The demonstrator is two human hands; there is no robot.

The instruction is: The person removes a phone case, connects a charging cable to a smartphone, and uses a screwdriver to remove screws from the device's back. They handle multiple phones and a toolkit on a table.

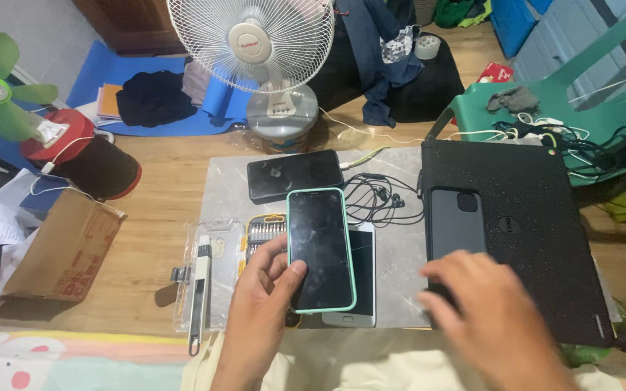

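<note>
The right hand (498, 315), blurred and spread wide, hovers near the dark phone case (455, 221); the left hand (262, 304) holds a black phone in a mint green case (319, 247).

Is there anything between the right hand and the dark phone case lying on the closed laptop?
Nothing visible. The right hand hovers at the near end of the dark phone case on the laptop, and its blurred fingers already overlap the case's lower edge.

Glossy glass on phone (319, 246) w/ smooth mint rubbery case, held in left hand (262, 304). Matt black plastic phone case (455, 221) under right hand (490, 315), lying on dusty matt laptop lid (537, 239). Polished grey stone-look slab (400, 268). Clear plastic bit box (208, 271). Wood-grain floor (146, 239), semi-gloss.
</note>
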